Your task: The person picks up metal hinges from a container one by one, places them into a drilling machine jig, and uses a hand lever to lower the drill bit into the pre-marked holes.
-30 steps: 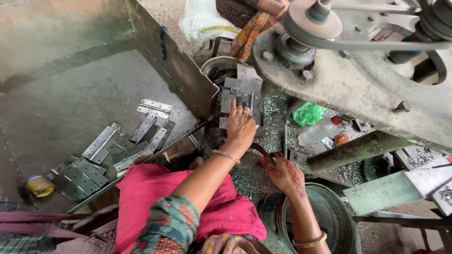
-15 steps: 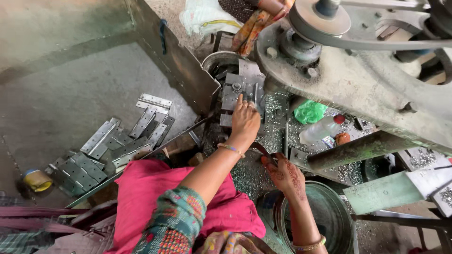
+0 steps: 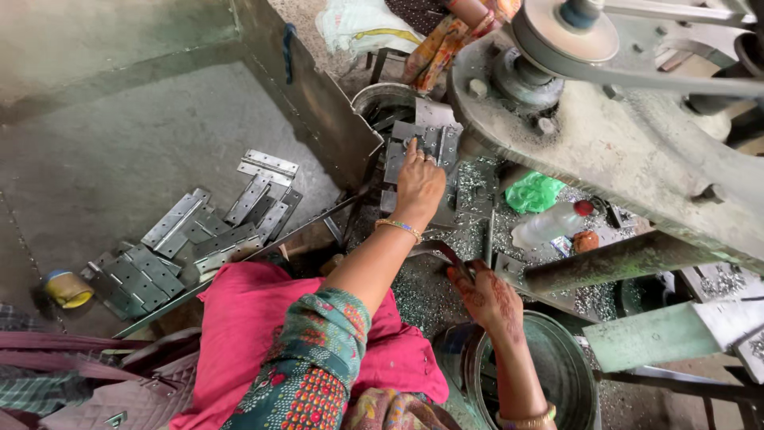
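My left hand (image 3: pixel 419 185) reaches forward and rests with its fingers on a flat metal hinge plate (image 3: pixel 418 143) lying on the press bed under the big machine arm (image 3: pixel 613 151). My right hand (image 3: pixel 487 295), patterned with henna, grips a thin dark metal handle (image 3: pixel 442 253) that points toward the press bed. A pink cloth (image 3: pixel 263 334) covers my lap below both arms.
Several finished metal hinges (image 3: pixel 199 231) lie piled on the grey floor to the left, beside a steel partition (image 3: pixel 318 103). A round metal tub (image 3: pixel 557 374) sits under my right arm. A plastic bottle (image 3: pixel 549 224) and green bag (image 3: pixel 533 191) lie among metal shavings.
My left hand has stretched further forward onto the hinge plate on the press bed. My right hand has stayed on the handle.
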